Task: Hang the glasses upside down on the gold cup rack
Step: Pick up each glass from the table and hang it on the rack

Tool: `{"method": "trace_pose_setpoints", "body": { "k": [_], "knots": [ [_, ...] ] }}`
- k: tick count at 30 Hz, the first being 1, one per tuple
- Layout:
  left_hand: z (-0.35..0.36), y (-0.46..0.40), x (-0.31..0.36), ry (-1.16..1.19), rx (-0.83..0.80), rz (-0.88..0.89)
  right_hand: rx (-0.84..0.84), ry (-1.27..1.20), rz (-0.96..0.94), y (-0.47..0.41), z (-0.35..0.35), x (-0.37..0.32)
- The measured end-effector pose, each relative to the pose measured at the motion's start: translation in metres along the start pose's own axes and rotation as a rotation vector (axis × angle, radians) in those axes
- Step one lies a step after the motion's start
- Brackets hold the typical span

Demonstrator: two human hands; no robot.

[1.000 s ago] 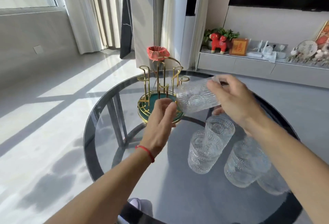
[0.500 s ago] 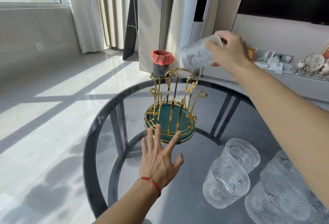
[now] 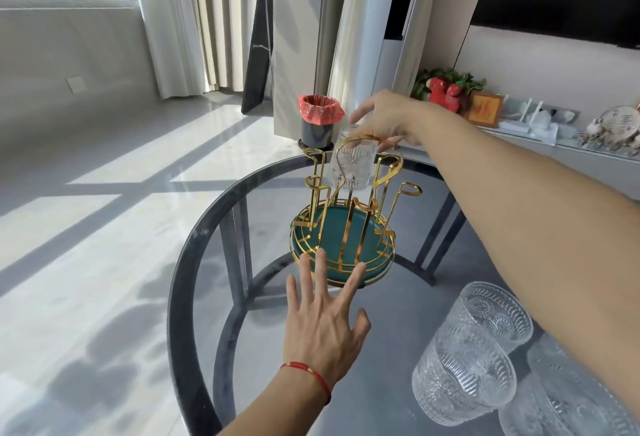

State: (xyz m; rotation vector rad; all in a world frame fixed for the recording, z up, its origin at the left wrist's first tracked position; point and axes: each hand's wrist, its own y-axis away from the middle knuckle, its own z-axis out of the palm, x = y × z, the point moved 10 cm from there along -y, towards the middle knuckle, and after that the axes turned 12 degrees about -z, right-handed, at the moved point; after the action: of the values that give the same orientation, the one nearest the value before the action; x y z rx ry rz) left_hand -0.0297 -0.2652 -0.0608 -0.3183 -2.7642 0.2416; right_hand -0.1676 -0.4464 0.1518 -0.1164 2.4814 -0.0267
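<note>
The gold cup rack (image 3: 346,227) with a teal base stands on the far part of the round glass table (image 3: 194,248). My right hand (image 3: 388,120) holds a clear ribbed glass (image 3: 353,165) by its base, mouth down, at the back of the rack among the gold prongs. My left hand (image 3: 329,318) lies flat on the table with fingers spread, its fingertips touching the rack's front rim. Several more patterned glasses (image 3: 467,366) stand upright at the lower right, partly under my right forearm.
A small bin with a red liner (image 3: 320,120) stands on the floor behind the table. A low shelf with ornaments (image 3: 540,120) runs along the right wall. The table's dark frame shows through the glass top.
My right hand brought the glass down from above the rack and turned it mouth down onto the rack's back prongs. My left hand stayed flat by the rack base.
</note>
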Motion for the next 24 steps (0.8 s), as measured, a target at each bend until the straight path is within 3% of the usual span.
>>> {"method": "trace_pose_setpoints", "body": {
  "k": [9,13,19,24],
  "knots": [
    [0.001,0.000,0.000,-0.008,0.019,0.010,-0.272,-0.050,0.063,-0.007,0.028,0.001],
    [0.003,0.000,-0.001,-0.018,-0.001,0.004,-0.287,-0.070,0.061,-0.008,0.030,-0.001],
    [0.002,0.000,0.000,-0.050,-0.030,0.004,-0.113,-0.114,0.025,0.002,0.018,0.006],
    [-0.004,-0.004,0.004,-0.093,-0.068,0.009,0.237,0.077,-0.136,0.040,-0.025,0.000]
  ]
}}
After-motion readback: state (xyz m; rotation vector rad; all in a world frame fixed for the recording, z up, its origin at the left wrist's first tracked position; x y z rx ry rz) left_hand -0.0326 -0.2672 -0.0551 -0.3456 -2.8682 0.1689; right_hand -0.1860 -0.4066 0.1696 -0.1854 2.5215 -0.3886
